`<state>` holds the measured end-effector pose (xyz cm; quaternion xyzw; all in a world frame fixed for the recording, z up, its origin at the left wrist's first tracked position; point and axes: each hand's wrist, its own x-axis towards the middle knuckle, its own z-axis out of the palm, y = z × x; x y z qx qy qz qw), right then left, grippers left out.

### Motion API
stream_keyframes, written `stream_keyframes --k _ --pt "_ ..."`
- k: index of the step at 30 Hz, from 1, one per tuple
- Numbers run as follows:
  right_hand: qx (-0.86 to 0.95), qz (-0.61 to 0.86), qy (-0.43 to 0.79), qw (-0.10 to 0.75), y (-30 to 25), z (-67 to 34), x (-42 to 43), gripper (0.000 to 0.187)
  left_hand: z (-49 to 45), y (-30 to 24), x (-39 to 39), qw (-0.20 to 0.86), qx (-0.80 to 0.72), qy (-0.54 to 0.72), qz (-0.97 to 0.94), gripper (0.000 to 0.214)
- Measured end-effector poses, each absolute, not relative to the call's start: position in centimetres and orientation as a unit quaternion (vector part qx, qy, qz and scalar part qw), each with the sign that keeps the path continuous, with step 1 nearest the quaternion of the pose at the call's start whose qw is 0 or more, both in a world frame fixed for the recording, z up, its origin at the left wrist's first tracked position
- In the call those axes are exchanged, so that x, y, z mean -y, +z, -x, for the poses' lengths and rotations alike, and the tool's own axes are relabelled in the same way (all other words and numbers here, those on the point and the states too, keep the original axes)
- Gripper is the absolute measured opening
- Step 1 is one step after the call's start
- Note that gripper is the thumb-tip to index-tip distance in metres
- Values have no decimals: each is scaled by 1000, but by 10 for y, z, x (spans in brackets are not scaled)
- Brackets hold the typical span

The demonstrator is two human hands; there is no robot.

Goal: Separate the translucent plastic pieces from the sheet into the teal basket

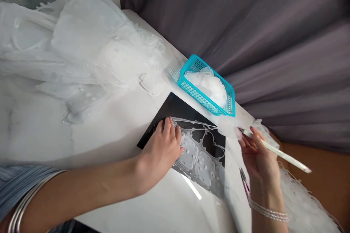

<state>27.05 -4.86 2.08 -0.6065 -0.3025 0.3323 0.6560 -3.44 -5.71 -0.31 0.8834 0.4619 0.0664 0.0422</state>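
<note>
Clear sheet (201, 153): a see-through film cut into rounded shapes, lying flat on a black mat near the table's right edge, between the two hands.
Table (109, 127): white marbled top, running back to a white wall and, on the right, a grey curtain (246, 18).
Heap of film (82, 51): a big pile of cloudy clear sheets covers the far left of the table, well apart from the mat; its loose edges reach towards the basket.
Black mat (175, 111): glossy and square, set cornerwise, with its far edge just beside the basket.
Basket (203, 98): turquoise plastic mesh, holding a mound of white cut pieces, sitting at the table edge right behind the mat.
Scraps (300, 196): more clear offcuts hang off the table's right side, under the right wrist.
Left hand (161, 151): palm down, fingers spread and pressing flat on the sheet's left end, covering that part.
Right hand (257, 156): fingers pinched round a thin white tool (276, 150), held just off the sheet's right edge; its tip is near a small cloudy piece.
</note>
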Motion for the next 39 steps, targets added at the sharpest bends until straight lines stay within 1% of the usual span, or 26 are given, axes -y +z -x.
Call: stream_keyframes --k 1,2,4,5,6,8,9,10,11,12,13,14,16,17,19,21,23,27,30,35,39 --pt "326 597 344 648 23 -251 50 16 38 4 50 91 -449 92 -884 46" --pt "353 585 347 642 27 -230 53 14 42 10 42 163 -431 122 -879 45" --pt "420 565 340 624 37 -194 61 11 48 21 26 326 -400 179 -838 53" --pt "465 555 336 602 43 -181 67 11 50 24 19 401 -390 191 -807 62" --pt "519 543 342 564 49 -170 74 11 51 26 12 499 -378 198 -755 71" --pt "638 499 380 447 60 -160 88 14 53 26 3 696 -348 186 -600 85" --pt "682 472 401 388 65 -158 93 16 53 25 1 775 -333 180 -507 84" --pt "708 450 417 351 68 -157 96 20 53 24 0 823 -326 176 -430 76" --pt "714 443 420 342 70 -157 96 23 52 23 1 843 -329 177 -386 63" --pt "706 456 407 357 71 -158 94 26 52 22 3 849 -338 180 -364 48" --pt "690 488 380 377 71 -158 90 28 52 22 5 849 -346 182 -356 39" --pt "671 530 344 387 70 -157 85 29 52 22 7 845 -352 180 -360 40" --pt "648 603 295 360 65 -156 73 28 52 22 10 833 -363 167 -383 48" --pt "645 620 295 334 63 -154 67 28 52 23 11 824 -370 162 -398 48" --pt "651 611 339 297 56 -151 60 35 53 25 12 806 -380 155 -427 43" --pt "659 580 380 293 50 -148 57 44 53 26 12 796 -386 151 -441 38" --pt "661 563 391 305 45 -145 57 46 53 27 11 786 -395 146 -454 37" --pt "663 550 386 331 41 -143 61 45 53 26 12 772 -400 146 -472 42" --pt "680 547 357 333 43 -141 66 43 53 26 13 760 -410 147 -482 46" --pt "754 535 250 287 36 -134 75 30 54 25 16 726 -423 157 -519 57" --pt "761 552 182 287 22 -130 70 30 53 20 16 691 -430 183 -552 71"
